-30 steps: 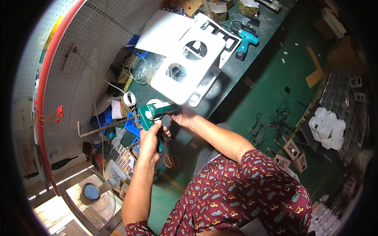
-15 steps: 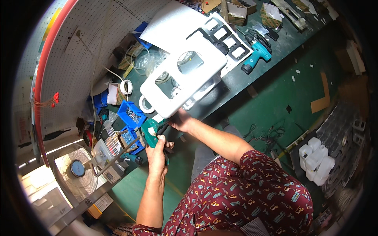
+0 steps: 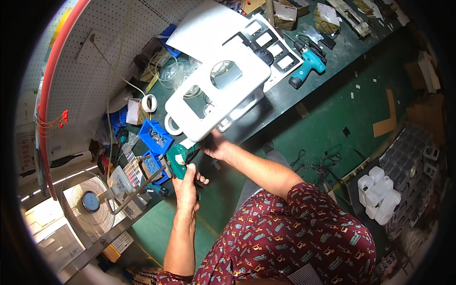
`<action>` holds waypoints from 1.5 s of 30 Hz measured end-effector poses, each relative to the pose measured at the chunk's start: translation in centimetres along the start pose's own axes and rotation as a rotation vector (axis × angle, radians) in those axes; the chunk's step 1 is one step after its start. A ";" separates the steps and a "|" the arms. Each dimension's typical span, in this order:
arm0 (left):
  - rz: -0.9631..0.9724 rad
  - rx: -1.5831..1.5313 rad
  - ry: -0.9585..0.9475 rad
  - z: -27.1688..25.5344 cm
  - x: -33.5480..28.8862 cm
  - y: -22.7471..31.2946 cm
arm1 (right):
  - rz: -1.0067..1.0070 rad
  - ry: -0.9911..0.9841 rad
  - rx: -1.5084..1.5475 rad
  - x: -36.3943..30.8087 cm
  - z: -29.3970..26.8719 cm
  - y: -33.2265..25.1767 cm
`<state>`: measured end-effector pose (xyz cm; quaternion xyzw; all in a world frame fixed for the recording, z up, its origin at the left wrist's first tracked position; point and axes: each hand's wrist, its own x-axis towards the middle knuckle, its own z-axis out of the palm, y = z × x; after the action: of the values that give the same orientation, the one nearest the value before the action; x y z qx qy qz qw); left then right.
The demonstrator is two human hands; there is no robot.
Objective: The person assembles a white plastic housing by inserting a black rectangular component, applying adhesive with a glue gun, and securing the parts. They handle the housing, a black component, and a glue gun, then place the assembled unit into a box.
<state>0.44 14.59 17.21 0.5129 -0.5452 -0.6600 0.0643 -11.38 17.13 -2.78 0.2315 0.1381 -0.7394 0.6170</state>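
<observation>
My left hand (image 3: 186, 186) is wrapped round a green hand tool (image 3: 178, 169) with a white label. I cannot tell its exact kind. Its front end meets the near left corner of a white moulded panel (image 3: 232, 96) with a round opening and a squarish one. My right hand (image 3: 218, 146) is closed at the panel's near edge, beside the tool's front; its fingertips are partly hidden under the panel. The panel rests tilted over the bench, with a shiny part beneath it. A roll of white tape (image 3: 172, 125) lies against its left edge.
Blue bins (image 3: 156, 137) of small parts stand left of the panel. A teal cordless drill (image 3: 307, 69) lies to the right, near black frames on a white sheet (image 3: 288, 62). A fan (image 3: 90, 202) stands at the lower left; white jugs (image 3: 380, 194) sit on the right.
The whole view has shifted slightly. Both hands keep their hold, and the green tool stays at the panel's corner.
</observation>
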 end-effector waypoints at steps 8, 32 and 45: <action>-0.011 -0.050 -0.005 0.5 -0.5 -0.4 | -0.010 0.012 0.072 -1.0 0.5 -0.1; -0.065 -0.430 0.342 8.9 -5.0 -3.6 | 0.354 0.046 -0.319 -3.4 -1.7 -3.9; 0.024 0.137 0.195 4.9 -4.8 -4.1 | 0.335 0.058 -0.144 -4.2 -1.3 -3.5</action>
<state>1.00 22.49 16.27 0.5715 -0.5861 -0.5672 0.0897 -14.02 22.01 -2.01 0.2278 0.1681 -0.6076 0.7421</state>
